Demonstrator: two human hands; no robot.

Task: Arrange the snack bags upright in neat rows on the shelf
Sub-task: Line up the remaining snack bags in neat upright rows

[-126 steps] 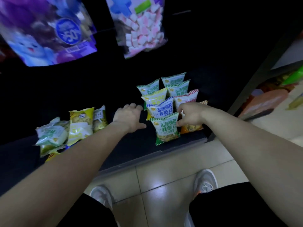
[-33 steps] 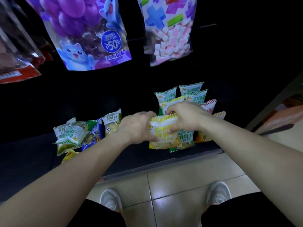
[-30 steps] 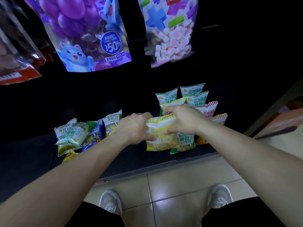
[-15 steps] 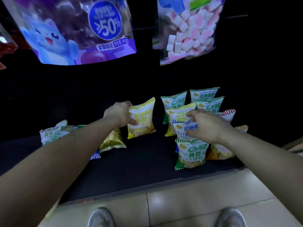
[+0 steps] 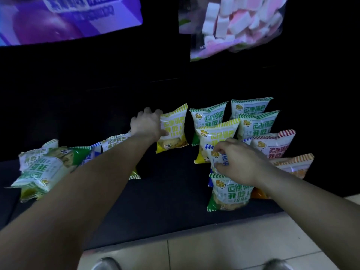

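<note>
My left hand [image 5: 146, 123] grips a yellow snack bag [image 5: 174, 129] by its left edge; the bag stands upright on the black shelf [image 5: 165, 201], left of the standing rows. My right hand [image 5: 236, 162] pinches the top of a blue snack bag [image 5: 219, 159] in the left row. In front of it stands a green bag [image 5: 228, 192], behind it another yellow bag [image 5: 216, 134] and a green one [image 5: 208, 115]. The right row holds green bags [image 5: 255, 121], a red bag [image 5: 272, 145] and an orange bag [image 5: 296, 165].
A loose heap of snack bags [image 5: 42, 168] lies on the shelf's left part, partly behind my left forearm. Two large bags hang above: a purple one [image 5: 68, 18] and a marshmallow bag [image 5: 233, 26]. Tiled floor [image 5: 224, 248] and my shoes lie below the shelf edge.
The camera has moved closer to the shelf. My left hand has carried the yellow bag left and back and stood it beside the rows; my right hand has gone to the blue bag's top.
</note>
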